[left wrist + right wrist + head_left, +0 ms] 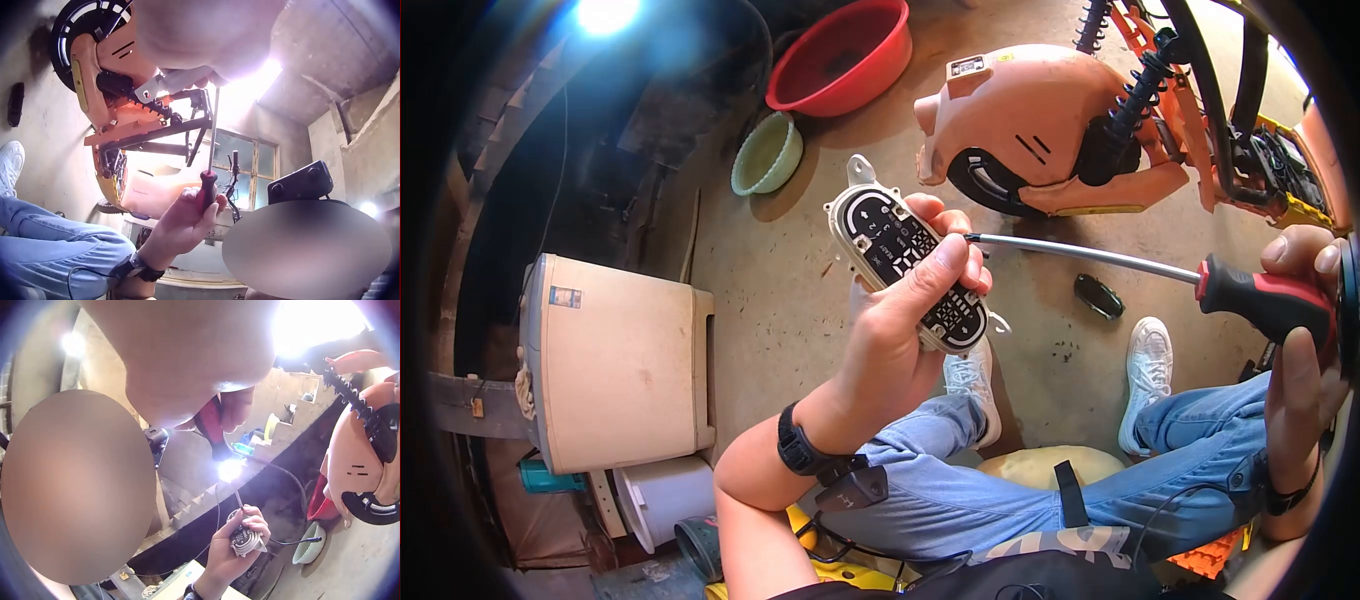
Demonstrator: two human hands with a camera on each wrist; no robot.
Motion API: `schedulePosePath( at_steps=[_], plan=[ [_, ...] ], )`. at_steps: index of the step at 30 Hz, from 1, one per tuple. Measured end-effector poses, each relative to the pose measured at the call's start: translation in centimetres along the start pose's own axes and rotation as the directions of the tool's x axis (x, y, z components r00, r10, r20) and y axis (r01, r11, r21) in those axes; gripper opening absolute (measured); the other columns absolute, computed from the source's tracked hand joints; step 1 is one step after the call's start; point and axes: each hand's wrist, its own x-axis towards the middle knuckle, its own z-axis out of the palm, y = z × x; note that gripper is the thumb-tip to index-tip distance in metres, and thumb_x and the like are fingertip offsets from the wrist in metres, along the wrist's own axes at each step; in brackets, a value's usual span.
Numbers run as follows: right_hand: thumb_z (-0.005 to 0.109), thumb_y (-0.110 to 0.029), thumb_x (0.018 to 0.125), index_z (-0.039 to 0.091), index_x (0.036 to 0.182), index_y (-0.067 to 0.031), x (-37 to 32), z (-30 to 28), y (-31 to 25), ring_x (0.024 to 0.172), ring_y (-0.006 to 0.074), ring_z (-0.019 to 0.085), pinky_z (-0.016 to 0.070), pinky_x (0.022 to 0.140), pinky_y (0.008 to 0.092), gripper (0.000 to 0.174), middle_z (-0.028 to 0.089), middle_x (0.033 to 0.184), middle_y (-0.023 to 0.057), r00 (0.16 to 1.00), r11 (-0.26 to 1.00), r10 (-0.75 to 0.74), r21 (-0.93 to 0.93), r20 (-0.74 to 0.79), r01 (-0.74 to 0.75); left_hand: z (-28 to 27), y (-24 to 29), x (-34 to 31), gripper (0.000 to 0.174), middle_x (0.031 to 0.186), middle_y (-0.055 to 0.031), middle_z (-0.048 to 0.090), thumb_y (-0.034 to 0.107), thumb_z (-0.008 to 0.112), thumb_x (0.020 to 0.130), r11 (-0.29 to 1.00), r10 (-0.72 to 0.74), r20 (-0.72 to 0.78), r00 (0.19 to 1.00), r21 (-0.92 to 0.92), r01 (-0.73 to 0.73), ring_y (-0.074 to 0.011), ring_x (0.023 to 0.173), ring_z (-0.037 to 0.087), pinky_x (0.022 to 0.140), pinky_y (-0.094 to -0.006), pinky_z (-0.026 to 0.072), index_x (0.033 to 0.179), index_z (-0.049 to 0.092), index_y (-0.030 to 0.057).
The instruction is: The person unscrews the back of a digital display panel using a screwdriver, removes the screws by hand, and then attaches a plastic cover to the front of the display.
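My left hand grips a dashboard display panel, its dark face with white segments turned up and its pale rim and mounting tabs showing. The thumb lies across the face. In my right hand is a screwdriver with a red and black handle, fingers wrapped round it. Its long metal shaft points left, and the tip overlaps the panel's edge beside my left thumb and fingers. The left wrist view shows the right hand around the handle from below. From the right wrist view, the left hand holds the panel.
An orange electric scooter with exposed shocks stands ahead on the right. A red basin and a pale green bowl sit on the floor. A dark oblong part lies near my shoes. At left stands a cream box.
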Motion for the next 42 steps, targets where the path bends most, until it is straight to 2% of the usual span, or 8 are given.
schedulePosePath(
  at_steps=[8, 11, 17, 18, 19, 31, 40, 42],
  plan=[
    [0.064, -0.023, 0.095, 0.047, 0.123, -0.0067, 0.1, -2.5, 0.9, 0.100, 0.0298, 0.066, 0.0592, 0.080, 0.0349, 0.037, 0.060, 0.117, 0.0268, 0.994, 0.983, -0.104, 0.152, 0.028, 0.098, -0.2, 0.5, -0.1, 0.045, 0.113, -0.0066, 0.053, 0.014, 0.059, 0.097, 0.993, -0.070, 0.068, 0.995, 0.102, 0.063, -0.0150, 0.088, 0.057, 0.083, -0.0342, 0.0482, 0.139, 0.044, 0.0082],
    [0.048, -0.029, 0.104, 0.049, 0.132, -0.0046, -0.3, -1.6, 0.9, 0.101, 0.0259, 0.065, 0.0565, 0.074, 0.0325, 0.037, 0.060, 0.121, 0.0235, 0.988, 0.989, -0.017, 0.143, -0.156, 0.040, 0.6, 0.9, -0.5, 0.059, 0.111, -0.0072, 0.056, 0.022, 0.063, 0.096, 0.967, -0.214, 0.177, 0.961, 0.175, 0.183, -0.0186, 0.092, 0.063, 0.088, -0.0384, 0.0523, 0.147, 0.039, 0.0039],
    [0.046, -0.035, 0.105, 0.047, 0.136, 0.0024, -0.3, -1.3, 0.7, 0.100, 0.0222, 0.067, 0.0568, 0.079, 0.0331, 0.049, 0.060, 0.122, 0.0221, 0.975, 0.967, 0.199, 0.181, -0.099, -0.180, 0.6, -0.3, -0.7, 0.073, 0.109, -0.0086, 0.062, 0.026, 0.066, 0.095, 0.927, -0.357, 0.242, 0.902, 0.213, 0.310, -0.0237, 0.103, 0.066, 0.091, -0.0413, 0.0545, 0.153, 0.028, 0.0036],
    [0.046, -0.036, 0.105, 0.047, 0.137, 0.0025, -0.3, -1.5, 1.0, 0.098, 0.0226, 0.068, 0.0574, 0.079, 0.0330, 0.050, 0.062, 0.120, 0.0228, 0.983, 0.968, 0.167, 0.203, -0.074, -0.149, 0.9, 0.0, -0.7, 0.073, 0.109, -0.0086, 0.062, 0.026, 0.066, 0.095, 0.927, -0.358, 0.245, 0.901, 0.206, 0.312, -0.0237, 0.103, 0.066, 0.091, -0.0413, 0.0545, 0.153, 0.028, 0.0036],
    [0.040, -0.045, 0.103, 0.048, 0.136, 0.0000, -1.0, 0.7, -1.5, 0.087, 0.0161, 0.056, 0.0462, 0.079, 0.0288, 0.056, 0.057, 0.119, 0.0165, 0.837, 0.882, 0.371, -0.129, -0.403, -0.453, 1.4, 0.6, -0.7, 0.071, 0.112, -0.0119, 0.064, 0.026, 0.067, 0.095, 0.897, -0.421, 0.196, 0.886, 0.232, 0.376, -0.0248, 0.101, 0.067, 0.090, -0.0414, 0.0553, 0.151, 0.030, 0.0026],
    [0.033, -0.037, 0.107, 0.047, 0.138, 0.0027, -1.0, 0.6, -1.5, 0.086, 0.0145, 0.058, 0.0461, 0.080, 0.0268, 0.052, 0.055, 0.129, 0.0172, 0.845, 0.878, 0.413, -0.100, -0.340, -0.469, 2.1, 0.3, -1.2, 0.058, 0.124, -0.0234, 0.063, 0.027, 0.069, 0.094, 0.797, -0.545, -0.009, 0.838, 0.306, 0.521, -0.0261, 0.093, 0.072, 0.078, -0.0357, 0.0607, 0.137, 0.044, -0.0021],
    [0.034, -0.036, 0.106, 0.047, 0.138, 0.0029, -1.5, -0.6, -0.9, 0.086, 0.0157, 0.059, 0.0476, 0.079, 0.0276, 0.052, 0.057, 0.127, 0.0180, 0.854, 0.894, 0.404, -0.054, -0.329, -0.444, 2.1, 0.2, -1.3, 0.063, 0.125, -0.0262, 0.060, 0.035, 0.054, 0.098, 0.867, -0.465, 0.156, 0.871, 0.281, 0.412, -0.0267, 0.106, 0.067, 0.092, -0.0393, 0.0537, 0.142, 0.037, -0.0063],
    [0.035, -0.036, 0.106, 0.047, 0.138, 0.0029, -2.2, -1.5, -0.8, 0.086, 0.0160, 0.060, 0.0480, 0.079, 0.0277, 0.052, 0.057, 0.127, 0.0182, 0.859, 0.901, 0.398, -0.042, -0.322, -0.433, 1.6, 0.3, -1.3, 0.053, 0.140, -0.0183, 0.052, 0.027, 0.046, 0.104, 0.862, -0.499, 0.291, 0.816, 0.265, 0.432, -0.0177, 0.111, 0.061, 0.097, -0.0369, 0.0479, 0.144, 0.032, -0.0040]
  ],
)
